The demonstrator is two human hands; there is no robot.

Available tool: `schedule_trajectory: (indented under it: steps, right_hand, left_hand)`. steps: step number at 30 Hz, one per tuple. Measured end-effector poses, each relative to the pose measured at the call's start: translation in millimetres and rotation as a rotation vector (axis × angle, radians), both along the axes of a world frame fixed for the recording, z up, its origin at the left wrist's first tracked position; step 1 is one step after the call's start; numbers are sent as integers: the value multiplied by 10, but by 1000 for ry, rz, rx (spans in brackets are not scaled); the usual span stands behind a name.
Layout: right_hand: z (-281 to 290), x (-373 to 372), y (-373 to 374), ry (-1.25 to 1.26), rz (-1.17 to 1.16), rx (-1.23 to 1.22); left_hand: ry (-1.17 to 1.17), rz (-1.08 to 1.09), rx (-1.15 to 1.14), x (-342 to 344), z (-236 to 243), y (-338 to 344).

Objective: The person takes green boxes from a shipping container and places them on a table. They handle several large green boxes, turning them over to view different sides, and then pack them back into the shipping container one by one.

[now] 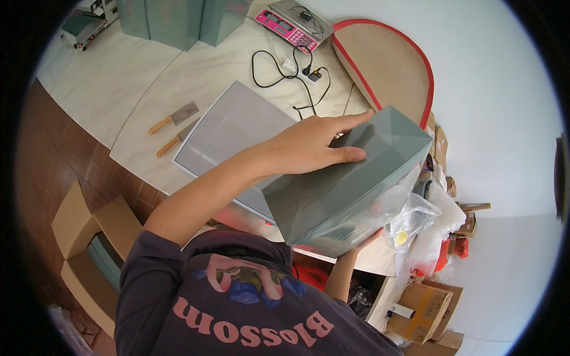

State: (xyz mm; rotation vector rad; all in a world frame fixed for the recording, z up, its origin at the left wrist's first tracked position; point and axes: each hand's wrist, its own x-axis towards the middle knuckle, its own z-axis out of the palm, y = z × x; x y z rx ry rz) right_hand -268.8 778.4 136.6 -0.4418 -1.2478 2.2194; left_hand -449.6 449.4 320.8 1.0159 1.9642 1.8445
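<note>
A grey-green rectangular box [362,190], glossy and partly covered in clear film, is held tilted at the right of centre. My left hand [314,145] grips its upper side, with thumb and fingers pressed on it. My right hand [365,242] supports it at the lower right edge, partly hidden behind it. Under my left forearm lies a grey flat panel [231,118] with a pale frame. Two wooden-handled blade tools [160,124] lie to the left of the panel.
On the table [136,89] stand grey-green boxes [169,21], a pink-fronted scale [285,32] and a power strip [312,76] with cables. A red-edged tan board [386,59] rests by the wall. An open carton [77,231] is lower left; plastic bags [415,219] and cartons [418,308] crowd the right.
</note>
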Motion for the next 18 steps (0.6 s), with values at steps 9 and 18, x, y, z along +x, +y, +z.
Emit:
schedule_trajectory:
  steps: [9,18]
  right_hand:
    - [-465,-64,-39,-67,-30,-157]
    - [-310,100,-482,-153,-127,-300]
  left_hand:
    - [-10,6,-130,-164,38,178]
    - [-9,-107,-141,-317,22,238]
